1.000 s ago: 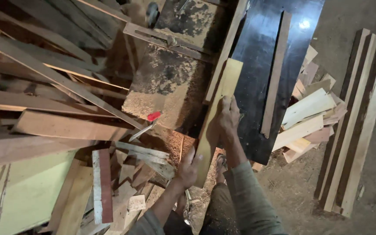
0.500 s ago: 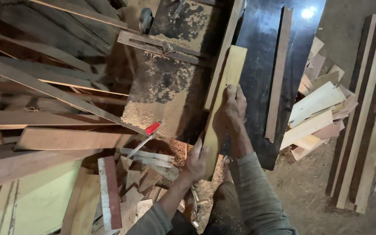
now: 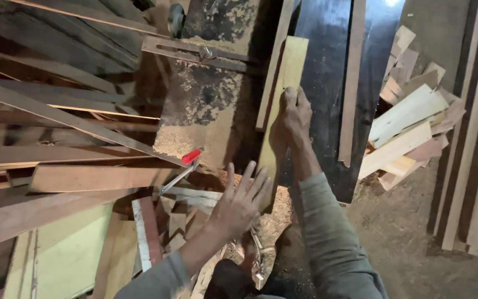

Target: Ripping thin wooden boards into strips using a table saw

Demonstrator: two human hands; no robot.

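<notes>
A pale yellowish board (image 3: 283, 105) lies lengthwise on the saw table (image 3: 206, 111), running from the near edge up toward the far edge. It is long, narrow and flat, with a squarely cut far end and a smooth, light face that stands out against the dark sheet (image 3: 327, 66) beside it. The right hand (image 3: 294, 119) presses flat on the board about midway along it, fingers (image 3: 290, 99) stretched forward and lying together on the wood, not wrapped round it. The left hand (image 3: 239, 205) is at the board's near end by the table's near edge, fingers (image 3: 250, 177) spread open and apart, holding nothing; whether the palm touches the board cannot be told. Sawdust (image 3: 195, 99) covers the table left of the board, and a thin strip (image 3: 272, 66) lies just beside the board's left edge. A red-handled lever (image 3: 190, 158) sticks out at the table's near left corner. Offcuts (image 3: 410, 127) are piled on the floor off the right side.
</notes>
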